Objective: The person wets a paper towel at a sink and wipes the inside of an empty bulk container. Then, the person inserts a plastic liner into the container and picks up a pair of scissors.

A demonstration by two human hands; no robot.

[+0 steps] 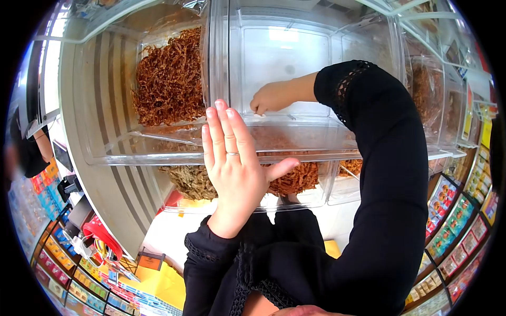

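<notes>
My left hand is spread flat, fingers extended and thumb out to the side, its back towards me with a ring on one finger. It is over the front rim of a clear plastic bin; I cannot tell if it touches. My right hand reaches down inside this bin, near its front left corner, with fingers closed. A small white wad, perhaps tissue or cloth, shows under its fingertips against the bin's pale floor. The rest of the wad is hidden by the hand.
Dark reddish-brown shredded dried food fills part of the left compartment. Lower bins hold pale brown shreds and orange-red shreds. A striped white panel stands at left. Racks of colourful packets line the right. Another person's arm shows far left.
</notes>
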